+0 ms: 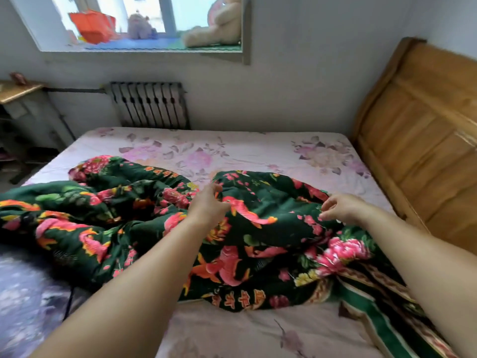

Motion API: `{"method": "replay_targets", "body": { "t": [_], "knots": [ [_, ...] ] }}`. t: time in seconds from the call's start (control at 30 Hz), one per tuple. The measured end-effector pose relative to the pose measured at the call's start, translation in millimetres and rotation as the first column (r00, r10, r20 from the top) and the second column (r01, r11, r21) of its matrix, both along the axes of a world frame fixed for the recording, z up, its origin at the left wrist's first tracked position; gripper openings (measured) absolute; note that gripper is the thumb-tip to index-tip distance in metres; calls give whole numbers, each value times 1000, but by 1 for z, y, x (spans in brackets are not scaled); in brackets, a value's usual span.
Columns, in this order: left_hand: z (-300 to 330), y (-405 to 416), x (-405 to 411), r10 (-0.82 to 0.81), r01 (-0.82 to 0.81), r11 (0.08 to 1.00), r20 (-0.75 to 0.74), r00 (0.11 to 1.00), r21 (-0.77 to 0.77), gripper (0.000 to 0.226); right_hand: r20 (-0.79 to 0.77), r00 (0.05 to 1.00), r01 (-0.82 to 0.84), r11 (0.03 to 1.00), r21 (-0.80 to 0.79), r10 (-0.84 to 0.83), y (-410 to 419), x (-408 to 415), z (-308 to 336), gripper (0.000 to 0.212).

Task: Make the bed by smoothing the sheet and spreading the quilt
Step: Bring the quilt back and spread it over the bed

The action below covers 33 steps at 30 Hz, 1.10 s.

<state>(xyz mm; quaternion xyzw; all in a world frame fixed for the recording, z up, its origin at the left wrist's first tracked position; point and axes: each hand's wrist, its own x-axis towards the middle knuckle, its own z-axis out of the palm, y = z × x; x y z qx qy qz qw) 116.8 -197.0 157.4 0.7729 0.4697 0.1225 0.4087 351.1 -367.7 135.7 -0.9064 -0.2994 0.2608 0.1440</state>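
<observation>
Pale grey walls enclose a bedroom with one window (pixel 144 21) at the top, one dark radiator (pixel 149 105) below it, and one wooden headboard (pixel 423 140) along the right edge of the bed. Two plush toys sit on the sill: a small purple one (pixel 139 27) and a large cream bear (pixel 219 24), with one orange basket (pixel 93 25) to their left. One small table (pixel 18 91) stands at the far left wall. One pink floral sheet (pixel 232 151) covers the mattress, bare along its far edge and at the near edge. One dark green quilt (pixel 271 228) with red and pink flowers lies bunched across the middle of the bed, from the left edge to the near right corner. Two bare arms reach over it. The left hand (pixel 206 202) pinches a fold of the quilt near its far edge. The right hand (pixel 340 206), fingers curled, nips the quilt's edge towards the headboard side.
</observation>
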Motion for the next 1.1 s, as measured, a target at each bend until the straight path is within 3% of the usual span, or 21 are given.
{"method": "replay_targets", "body": {
  "t": [0.13,0.3,0.6,0.87,1.1],
  "knots": [
    [-5,-36,32,-91,91,996,-41,995,7,46,-28,999,23,999,-49,-24,-43,15,-20,31],
    [-18,-56,44,-150,150,989,-90,985,-5,44,44,999,7,987,-158,0,-65,21,-36,33],
    [-44,-54,33,-143,132,989,-206,968,-63,43,55,991,-107,960,-259,125,-67,3,-71,32],
    [-66,-72,44,-205,182,976,-218,954,-118,46,66,977,-160,905,-394,202,-82,20,-90,22],
    [-80,-84,49,-228,184,968,-295,928,-169,49,68,953,-246,882,-402,296,-74,28,-107,24]
  ]
}}
